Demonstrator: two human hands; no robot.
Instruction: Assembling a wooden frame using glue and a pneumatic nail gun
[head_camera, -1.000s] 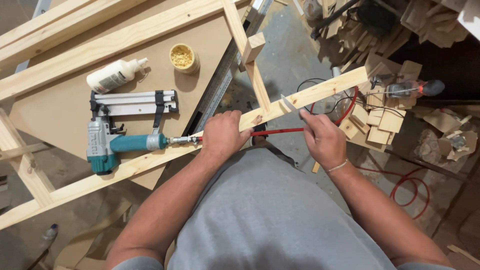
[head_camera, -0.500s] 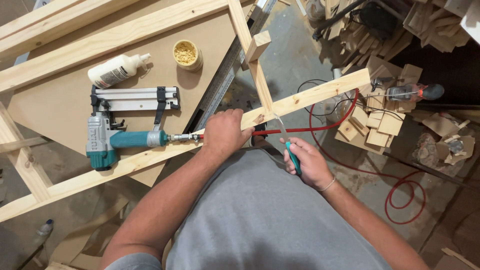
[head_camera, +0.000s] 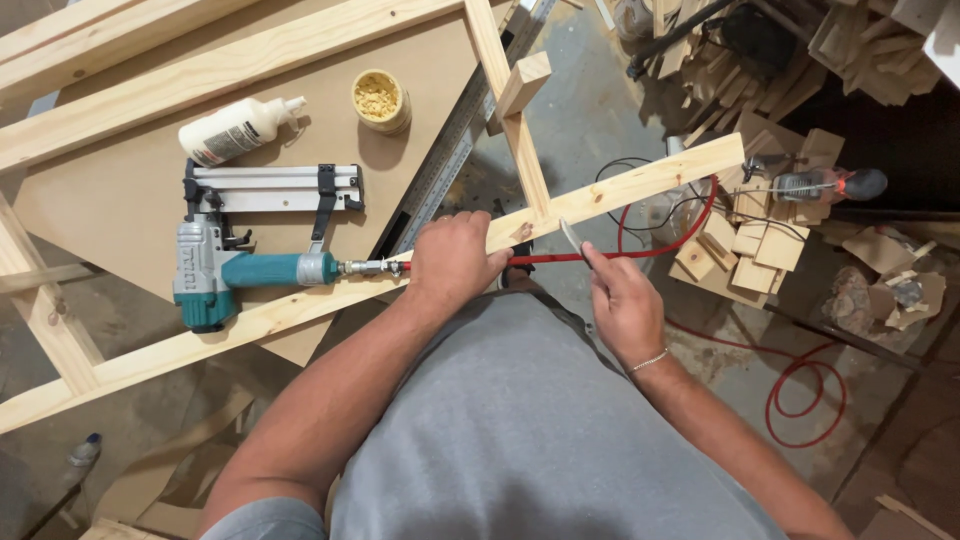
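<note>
The left hand (head_camera: 455, 262) is clamped on the stiff, light wooden slat (head_camera: 620, 190) near its joint (a good hold), the right hand (head_camera: 622, 300) pinches a thin blade (head_camera: 571, 237).

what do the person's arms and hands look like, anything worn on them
Both arms are bare from the elbows down, with no gloves on either of the hands. The left hand carries no ring or watch that shows. The right hand has a thin silver-coloured chain bracelet at the wrist. A grey short-sleeved shirt covers the upper arms.
</note>
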